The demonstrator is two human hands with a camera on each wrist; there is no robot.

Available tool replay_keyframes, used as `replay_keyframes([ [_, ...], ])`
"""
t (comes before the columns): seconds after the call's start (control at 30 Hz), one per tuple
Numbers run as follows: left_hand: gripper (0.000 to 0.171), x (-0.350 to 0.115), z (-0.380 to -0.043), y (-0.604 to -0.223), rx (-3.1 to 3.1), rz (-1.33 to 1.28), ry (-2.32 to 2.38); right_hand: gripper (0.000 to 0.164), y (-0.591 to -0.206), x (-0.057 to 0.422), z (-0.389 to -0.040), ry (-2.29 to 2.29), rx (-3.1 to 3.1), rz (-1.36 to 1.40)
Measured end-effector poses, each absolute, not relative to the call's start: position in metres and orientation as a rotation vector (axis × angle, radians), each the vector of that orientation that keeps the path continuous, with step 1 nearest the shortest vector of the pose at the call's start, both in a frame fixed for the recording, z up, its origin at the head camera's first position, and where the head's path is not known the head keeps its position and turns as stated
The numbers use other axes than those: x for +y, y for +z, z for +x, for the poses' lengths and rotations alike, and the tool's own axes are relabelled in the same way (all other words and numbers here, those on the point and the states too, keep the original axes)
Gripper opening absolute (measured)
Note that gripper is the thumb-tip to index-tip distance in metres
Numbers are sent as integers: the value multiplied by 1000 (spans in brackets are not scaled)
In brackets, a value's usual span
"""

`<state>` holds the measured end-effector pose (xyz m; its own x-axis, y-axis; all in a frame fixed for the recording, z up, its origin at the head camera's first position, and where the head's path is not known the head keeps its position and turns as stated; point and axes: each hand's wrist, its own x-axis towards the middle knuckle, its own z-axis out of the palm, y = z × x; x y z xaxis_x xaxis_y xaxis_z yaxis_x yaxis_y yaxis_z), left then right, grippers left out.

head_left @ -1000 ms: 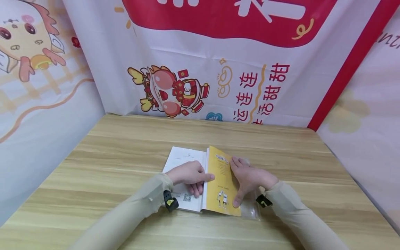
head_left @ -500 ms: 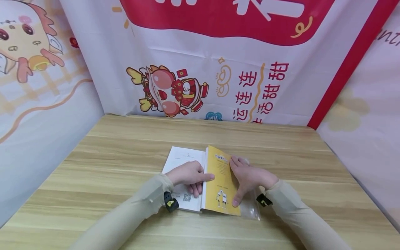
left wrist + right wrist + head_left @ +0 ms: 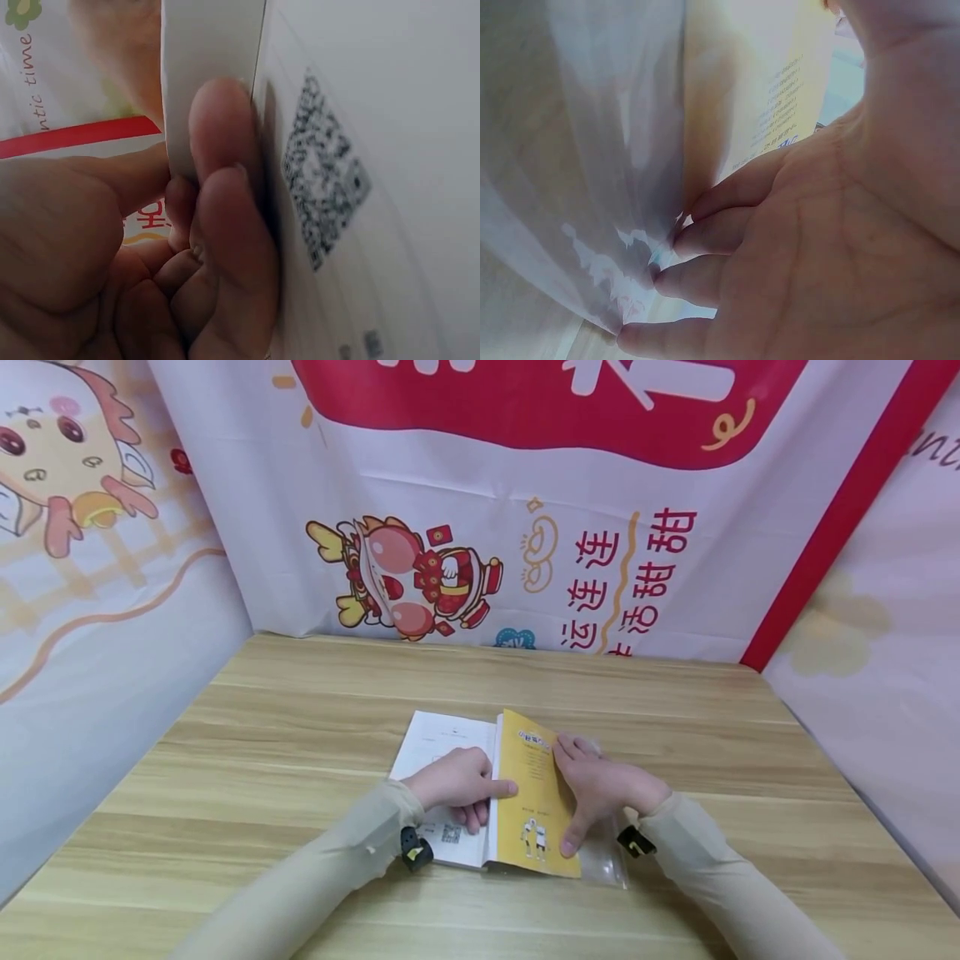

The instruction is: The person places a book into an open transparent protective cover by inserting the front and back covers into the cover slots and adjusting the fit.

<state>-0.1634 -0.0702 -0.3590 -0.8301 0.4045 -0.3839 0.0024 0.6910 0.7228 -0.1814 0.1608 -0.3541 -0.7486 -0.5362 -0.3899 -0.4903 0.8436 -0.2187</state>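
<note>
A book lies open on the table, its white page (image 3: 427, 747) with a QR code on the left and its yellow cover (image 3: 528, 802) raised toward the right. My left hand (image 3: 457, 781) pinches the cover side near the spine, thumb on the yellow face, other fingers against the white side. The left wrist view shows those fingers (image 3: 232, 225) beside the QR code (image 3: 322, 172). From the cover's right edge extends a clear plastic sleeve (image 3: 603, 864). My right hand (image 3: 603, 785) presses there with extended fingers; in the right wrist view its fingertips touch the wrinkled plastic (image 3: 622, 112).
The wood-grain table (image 3: 315, 718) reaches back to a hanging white and red printed cloth (image 3: 465, 468). Printed cloth walls also stand at the left (image 3: 112, 610) and right (image 3: 862, 568). Each wrist wears a black band.
Both hands hold nearly the same positions on the book. The left wrist has turned slightly and shifted a little to the right.
</note>
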Motion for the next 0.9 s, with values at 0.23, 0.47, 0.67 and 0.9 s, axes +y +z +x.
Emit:
replay_keyframes([
  [0.23,49,-74,-169,-359,2289,371,1048,149,-354,161,-181,-151,2583,-757],
  [0.47,53,-76,-172,-360,2286,383,1081,148,-355,160,-181,-161,2581,-796],
  [0.67,53,-74,-172,-358,2313,379,1055,147,-355,160,-182,-155,2580,-802],
  [0.9,50,-72,-170,-358,2356,371,1027,147,-356,159,-182,-151,2589,-800],
])
